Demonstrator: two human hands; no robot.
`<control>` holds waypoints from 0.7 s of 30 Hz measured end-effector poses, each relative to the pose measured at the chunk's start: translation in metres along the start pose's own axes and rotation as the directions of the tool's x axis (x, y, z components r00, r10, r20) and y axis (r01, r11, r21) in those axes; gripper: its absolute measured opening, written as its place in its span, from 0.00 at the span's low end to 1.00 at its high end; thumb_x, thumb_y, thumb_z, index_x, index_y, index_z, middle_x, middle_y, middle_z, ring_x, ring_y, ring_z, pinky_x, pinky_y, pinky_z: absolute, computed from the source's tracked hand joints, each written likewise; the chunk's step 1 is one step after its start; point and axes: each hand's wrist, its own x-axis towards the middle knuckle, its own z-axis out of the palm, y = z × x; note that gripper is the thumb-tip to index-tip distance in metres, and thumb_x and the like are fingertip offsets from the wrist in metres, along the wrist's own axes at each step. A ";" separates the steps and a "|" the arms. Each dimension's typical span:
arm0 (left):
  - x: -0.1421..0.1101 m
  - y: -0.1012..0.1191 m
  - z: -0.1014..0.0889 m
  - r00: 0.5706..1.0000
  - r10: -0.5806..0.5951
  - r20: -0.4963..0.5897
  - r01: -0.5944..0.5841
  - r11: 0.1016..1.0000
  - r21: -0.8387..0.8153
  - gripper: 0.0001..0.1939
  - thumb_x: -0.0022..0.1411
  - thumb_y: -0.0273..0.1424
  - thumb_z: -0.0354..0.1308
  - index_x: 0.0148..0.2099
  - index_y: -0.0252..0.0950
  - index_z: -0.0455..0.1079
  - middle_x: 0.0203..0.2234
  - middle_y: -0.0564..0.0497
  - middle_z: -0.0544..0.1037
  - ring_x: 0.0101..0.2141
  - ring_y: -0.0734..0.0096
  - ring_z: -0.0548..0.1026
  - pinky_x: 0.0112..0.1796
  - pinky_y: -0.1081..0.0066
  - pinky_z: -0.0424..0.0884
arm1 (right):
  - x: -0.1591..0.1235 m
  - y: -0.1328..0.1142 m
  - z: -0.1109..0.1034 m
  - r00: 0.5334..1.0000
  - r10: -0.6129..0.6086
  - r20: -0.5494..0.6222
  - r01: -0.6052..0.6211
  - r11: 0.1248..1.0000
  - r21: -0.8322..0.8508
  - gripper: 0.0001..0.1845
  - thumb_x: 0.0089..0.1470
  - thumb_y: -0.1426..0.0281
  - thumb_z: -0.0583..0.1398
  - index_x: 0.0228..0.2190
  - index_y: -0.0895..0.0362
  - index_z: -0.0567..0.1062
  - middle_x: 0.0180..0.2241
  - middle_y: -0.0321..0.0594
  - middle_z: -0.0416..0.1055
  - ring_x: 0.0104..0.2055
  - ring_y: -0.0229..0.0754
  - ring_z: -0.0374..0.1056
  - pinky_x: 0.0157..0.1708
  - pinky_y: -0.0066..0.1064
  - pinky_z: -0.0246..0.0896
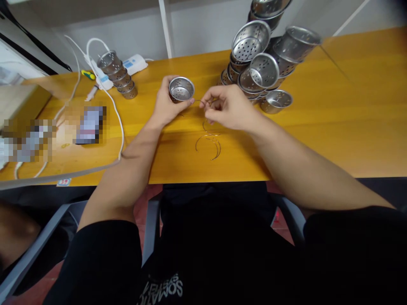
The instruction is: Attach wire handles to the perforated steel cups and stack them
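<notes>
My left hand is wrapped round a small perforated metal cup, its open mouth facing up toward me. Just to the right, my right hand pinches a thin curved wire whose free end points at the cup's side. Whether the wire touches the cup I cannot tell. Below my right hand, several loose curved wires lie on the wooden table. A single perforated cup stands beyond my right wrist.
Leaning stacks of perforated cups rise at the back right. A shorter cup stack stands at the left, near a white power strip. A white cable loops past a blurred phone. Another person's limb shows at lower left.
</notes>
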 end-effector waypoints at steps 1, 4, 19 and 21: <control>0.000 0.002 0.000 1.000 -0.007 0.001 0.007 1.000 0.002 0.62 0.44 0.80 0.92 0.65 0.50 0.75 0.61 0.43 0.89 0.60 0.43 0.90 0.68 0.39 0.88 | -0.001 0.002 0.005 1.000 0.002 0.000 -0.002 0.999 0.044 0.14 0.72 0.59 0.75 0.55 0.49 0.88 0.42 0.45 0.86 0.43 0.60 0.87 0.47 0.52 0.86; -0.001 0.012 0.000 0.999 -0.037 -0.004 0.037 0.998 0.056 0.54 0.51 0.70 0.96 0.63 0.48 0.76 0.58 0.43 0.90 0.60 0.42 0.92 0.67 0.43 0.88 | -0.001 0.004 0.017 1.000 0.002 0.014 -0.004 0.991 0.137 0.16 0.75 0.55 0.72 0.57 0.49 0.87 0.45 0.45 0.85 0.40 0.56 0.86 0.45 0.51 0.87; -0.003 0.004 0.010 0.999 0.022 0.023 -0.022 1.000 0.007 0.51 0.63 0.60 0.93 0.75 0.52 0.71 0.68 0.41 0.85 0.69 0.41 0.90 0.73 0.46 0.87 | 0.017 0.022 0.026 0.976 0.006 -0.219 -0.033 0.992 -0.119 0.36 0.86 0.34 0.61 0.72 0.46 0.83 0.46 0.49 0.84 0.51 0.65 0.82 0.56 0.56 0.85; -0.004 0.005 0.011 0.999 0.012 0.045 -0.013 1.000 0.023 0.51 0.64 0.60 0.93 0.77 0.52 0.71 0.69 0.41 0.85 0.70 0.40 0.89 0.74 0.45 0.86 | 0.018 0.022 0.027 0.976 0.001 -0.219 -0.032 0.990 -0.140 0.38 0.85 0.33 0.62 0.75 0.45 0.82 0.48 0.49 0.84 0.52 0.66 0.82 0.56 0.57 0.86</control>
